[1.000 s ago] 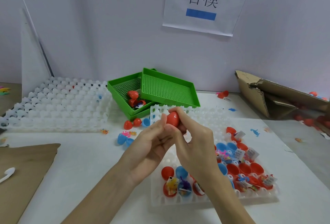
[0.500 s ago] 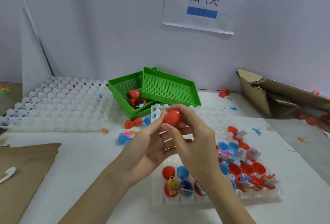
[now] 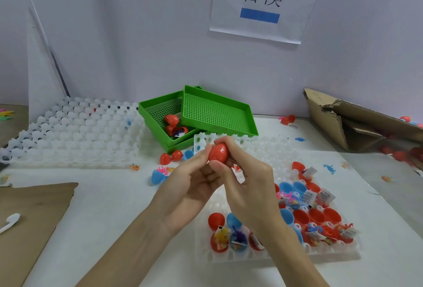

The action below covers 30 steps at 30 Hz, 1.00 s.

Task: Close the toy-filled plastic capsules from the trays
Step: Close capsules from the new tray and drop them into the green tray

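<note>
**Red capsule held closed between both hands above the tray**

A red capsule is held in the air above the far end of the white cell tray, clear of the tray's surface. It is pinched by the right hand, whose fingers are curled over its top and right side while the thumb is pressed beneath it. The left hand is laid against the capsule's left side, its fingertips touching the shell and its fingers loosely bent, close together. The capsule's two halves appear joined, though the seam is partly hidden by the fingers.

In the near part of the white cell tray, open red and blue capsule halves are seated in the cells, several filled with small toys and printed slips. A red dome and a blue one are set just left of the right wrist.

Beyond the hands, two green mesh trays are stacked askew, and closed red capsules are lying in the lower one. More red and blue pieces are scattered on the table just in front of it. A stack of empty white trays is placed at the far left, and a torn cardboard box at the far right. A paper sign is fixed to the wall.
</note>
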Available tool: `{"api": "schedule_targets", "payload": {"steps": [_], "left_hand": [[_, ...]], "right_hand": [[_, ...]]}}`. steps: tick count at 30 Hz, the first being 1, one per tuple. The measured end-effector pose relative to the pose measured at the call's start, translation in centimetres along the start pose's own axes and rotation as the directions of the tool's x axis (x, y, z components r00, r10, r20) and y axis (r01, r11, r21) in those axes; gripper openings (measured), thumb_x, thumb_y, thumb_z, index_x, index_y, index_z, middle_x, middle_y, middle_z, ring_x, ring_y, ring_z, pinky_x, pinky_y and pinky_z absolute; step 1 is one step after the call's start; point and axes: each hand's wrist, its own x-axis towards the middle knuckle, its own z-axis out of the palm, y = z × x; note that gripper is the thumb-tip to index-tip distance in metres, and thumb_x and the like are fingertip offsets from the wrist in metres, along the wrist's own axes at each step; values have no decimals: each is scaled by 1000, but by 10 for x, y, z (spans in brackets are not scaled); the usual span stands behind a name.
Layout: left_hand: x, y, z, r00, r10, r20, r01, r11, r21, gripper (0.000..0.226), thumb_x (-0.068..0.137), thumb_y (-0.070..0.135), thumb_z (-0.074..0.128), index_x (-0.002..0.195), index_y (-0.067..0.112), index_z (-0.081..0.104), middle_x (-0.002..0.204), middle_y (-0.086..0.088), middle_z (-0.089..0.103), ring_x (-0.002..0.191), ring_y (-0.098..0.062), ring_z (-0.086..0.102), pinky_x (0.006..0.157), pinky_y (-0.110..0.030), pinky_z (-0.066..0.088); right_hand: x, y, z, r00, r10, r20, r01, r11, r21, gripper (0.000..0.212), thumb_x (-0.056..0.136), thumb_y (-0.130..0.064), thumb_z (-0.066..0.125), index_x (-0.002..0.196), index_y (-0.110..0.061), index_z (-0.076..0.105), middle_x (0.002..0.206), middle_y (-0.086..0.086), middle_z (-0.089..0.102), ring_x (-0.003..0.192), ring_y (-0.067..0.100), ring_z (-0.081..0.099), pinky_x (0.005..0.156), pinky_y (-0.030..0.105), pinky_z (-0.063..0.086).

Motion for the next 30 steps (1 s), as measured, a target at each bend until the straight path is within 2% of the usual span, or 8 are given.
{"api": "schedule_targets", "payload": {"steps": [4,8,11,16,20,22,26,30], "left_hand": [[0,0,1,999,33,-21,-32,999,44,29,91,29,67,102,7,83,98,-16,77,90,-19,76,83,-29,62],[-1,2,2,999,52,-13,-49,985,163,35,98,38,64,111,10,81,111,-18,76,101,-22,74,100,-38,59],[-4,6,2,1000,10,24,-15,982,187,39,101,43,61,116,12,79,118,-18,75,109,-25,73,108,-44,53],[-6,14,2,997,-40,72,23,976,217,41,104,41,60,125,10,75,128,-21,71,114,-24,71,97,-31,57],[-5,15,-1,995,-84,57,74,986,153,36,98,39,67,119,12,78,121,-19,74,104,-25,73,91,-32,58],[-6,16,-2,993,-105,62,97,988,117,37,95,39,72,117,10,78,113,-17,75,98,-24,74,88,-32,59],[-4,14,-4,987,-148,65,148,989,6,32,92,31,76,113,7,79,103,-17,72,88,-21,71,86,-31,60],[-2,9,-2,989,-146,16,146,986,-77,30,90,25,74,106,1,79,97,-18,71,85,-21,72,86,-30,61]], "right_hand": [[0,2,2,1000,4,6,-4,1000,14,34,98,-19,67,131,-11,63,96,-2,72,85,12,65,76,25,54],[0,2,3,999,24,29,-26,997,66,35,101,-21,62,136,-16,59,108,-6,70,96,14,68,83,30,57],[1,0,3,999,27,33,-29,997,73,37,101,-19,62,138,-18,58,115,-13,69,101,11,69,86,22,55],[2,2,3,999,41,26,-42,998,39,45,99,-23,65,143,-17,57,121,-15,70,106,7,68,92,21,54],[1,2,4,999,33,24,-34,999,21,53,94,-28,71,144,-18,57,130,-15,67,116,3,65,98,19,51],[1,3,4,999,38,13,-38,999,18,50,92,-26,75,139,-20,60,124,-17,69,114,3,66,96,20,53],[0,4,3,1000,25,15,-25,1000,-3,34,94,-20,74,126,-21,65,94,-10,70,87,13,65,77,28,54],[1,4,-1,998,26,50,-26,1000,-3,27,95,-18,71,122,-17,66,85,-7,69,79,14,64,72,29,53]]}}
